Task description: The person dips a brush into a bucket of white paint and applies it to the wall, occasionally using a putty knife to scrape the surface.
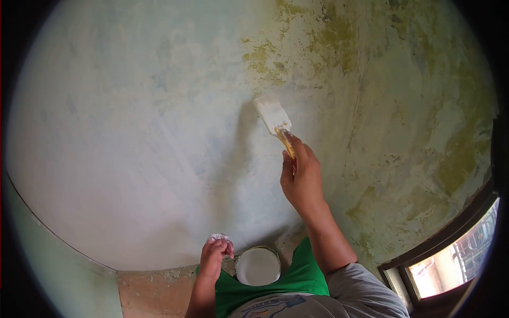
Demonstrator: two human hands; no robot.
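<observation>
Indoor rm, being painted: patchy grn/wht wall (185, 122), wht-coated brush (272, 113), dk-framed window (456, 257).

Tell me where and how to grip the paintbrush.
Best grip the paintbrush by its yellow handle, coming from below, as the right hand does: it slants with the handle end down, while its broad white-coated head points up the wall and would likely be messy to hold.

No legible txt; grey shirt (339, 303) w/ chest print (281, 306), unreadable.
</observation>
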